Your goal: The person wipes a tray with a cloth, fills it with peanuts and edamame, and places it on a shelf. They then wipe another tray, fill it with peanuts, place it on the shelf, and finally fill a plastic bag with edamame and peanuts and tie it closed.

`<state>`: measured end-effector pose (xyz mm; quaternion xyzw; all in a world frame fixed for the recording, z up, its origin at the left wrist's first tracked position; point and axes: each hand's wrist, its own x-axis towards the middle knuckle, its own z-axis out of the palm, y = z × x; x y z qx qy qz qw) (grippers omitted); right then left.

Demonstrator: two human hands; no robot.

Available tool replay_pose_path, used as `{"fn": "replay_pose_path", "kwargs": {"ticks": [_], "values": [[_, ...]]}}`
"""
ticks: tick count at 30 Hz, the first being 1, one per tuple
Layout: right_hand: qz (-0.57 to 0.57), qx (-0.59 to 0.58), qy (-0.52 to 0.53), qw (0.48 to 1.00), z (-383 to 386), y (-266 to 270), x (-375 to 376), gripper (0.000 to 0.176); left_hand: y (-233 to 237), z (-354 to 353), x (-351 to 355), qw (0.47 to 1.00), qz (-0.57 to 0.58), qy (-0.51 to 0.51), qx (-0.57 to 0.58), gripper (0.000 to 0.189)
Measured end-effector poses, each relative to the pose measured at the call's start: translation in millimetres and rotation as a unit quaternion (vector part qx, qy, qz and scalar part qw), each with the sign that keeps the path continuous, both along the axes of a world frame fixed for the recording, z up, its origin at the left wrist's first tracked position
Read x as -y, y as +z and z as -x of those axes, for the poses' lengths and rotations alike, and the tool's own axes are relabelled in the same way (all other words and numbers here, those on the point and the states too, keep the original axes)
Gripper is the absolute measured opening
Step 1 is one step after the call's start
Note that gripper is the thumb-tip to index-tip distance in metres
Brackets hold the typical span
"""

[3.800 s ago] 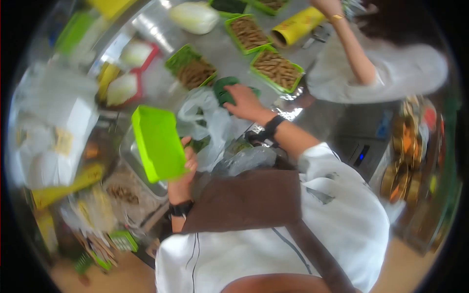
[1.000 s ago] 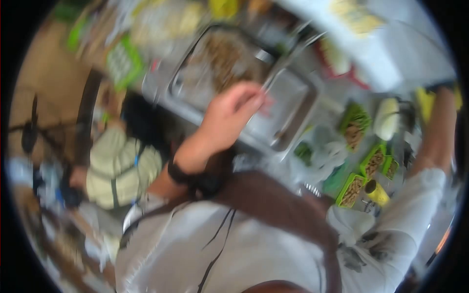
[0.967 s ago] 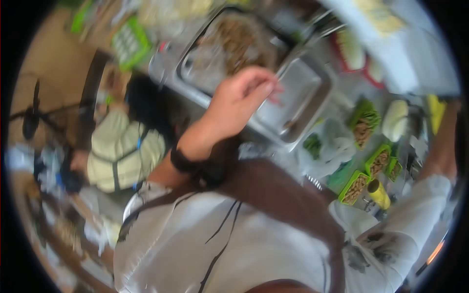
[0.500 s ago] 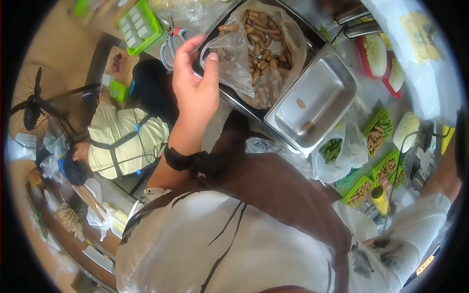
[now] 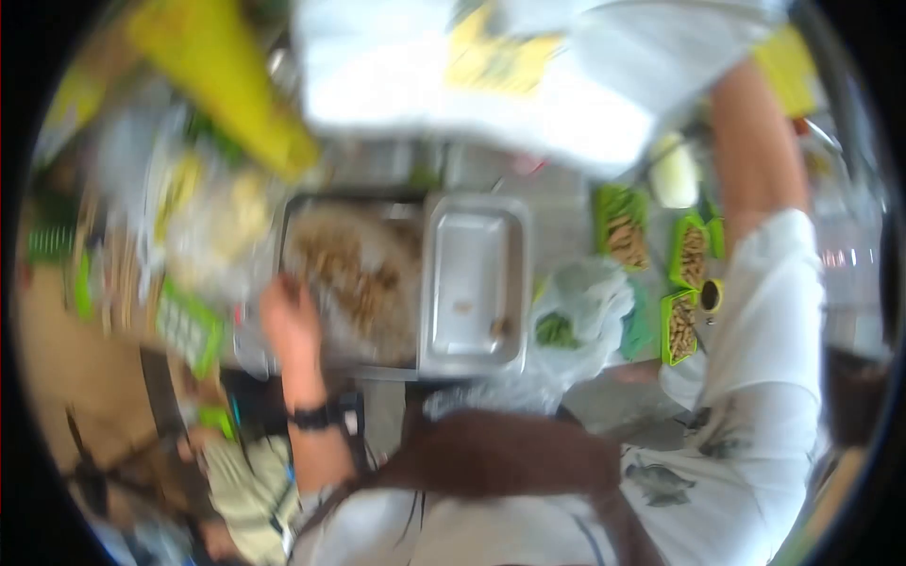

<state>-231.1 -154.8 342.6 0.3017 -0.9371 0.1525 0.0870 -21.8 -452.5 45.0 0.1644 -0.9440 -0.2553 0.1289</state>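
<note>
My left hand (image 5: 291, 316) is at the left edge of a dark metal tray (image 5: 283, 234), its fingers curled but smeared by motion. Whether it touches the clear plastic bag in the tray is unclear. Brown peanut-like pods (image 5: 344, 278) lie in that bag. Against the tray's right side stands a steel pan (image 5: 472, 255) with two small brown pieces inside. My right forearm reaches up at the right, and its hand is hidden behind a large white sheet or bag (image 5: 377, 71) with a yellow patch, at the top.
Green trays of pods (image 5: 681, 325) and pale oblong vegetables (image 5: 673, 172) are at the right. A plastic bag with green pods (image 5: 557, 330) lies beside the pan. A yellow object (image 5: 222, 80) and plastic bags fill the upper left. Another person (image 5: 247, 495) is at the lower left.
The view has turned and shifted, bringing the tray and pan upright in the picture. My left hand has moved to the tray's left edge, its fingers more curled. The white sheet now spans the top.
</note>
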Motion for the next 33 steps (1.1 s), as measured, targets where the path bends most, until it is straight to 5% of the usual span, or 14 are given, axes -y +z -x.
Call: {"fn": "replay_pose_path", "kwargs": {"ticks": [4, 7, 12, 17, 23, 26, 33], "values": [[0.078, -0.101, -0.125, 0.984, 2, 23, -74, 0.042, 18, 7, -9, 1.0, -0.001, -0.005, 0.013, 0.021], [0.087, -0.13, -0.264, 0.952, 27, 18, -136, 0.042, 27, 6, -25, 0.994, -0.005, -0.025, -0.108, 0.019], [-0.01, -0.058, -0.437, 0.897, 76, -8, -181, 0.041, 19, 4, -52, 0.976, 0.169, -0.135, 0.015, 0.025], [-0.091, -0.09, -0.527, 0.84, 99, -20, -174, 0.051, 4, 0, -54, 0.966, 0.204, -0.148, 0.057, 0.034], [0.045, 0.003, -0.436, 0.899, 87, -5, -184, 0.079, 25, -19, -51, 0.978, 0.144, -0.154, 0.005, 0.031], [0.066, 0.074, -0.309, 0.946, 104, 4, -207, 0.073, 38, -27, -44, 0.982, 0.098, -0.162, -0.002, 0.029], [0.097, 0.098, -0.287, 0.948, 99, 7, -207, 0.062, 57, -35, -44, 0.985, 0.137, -0.106, 0.014, 0.025]]}}
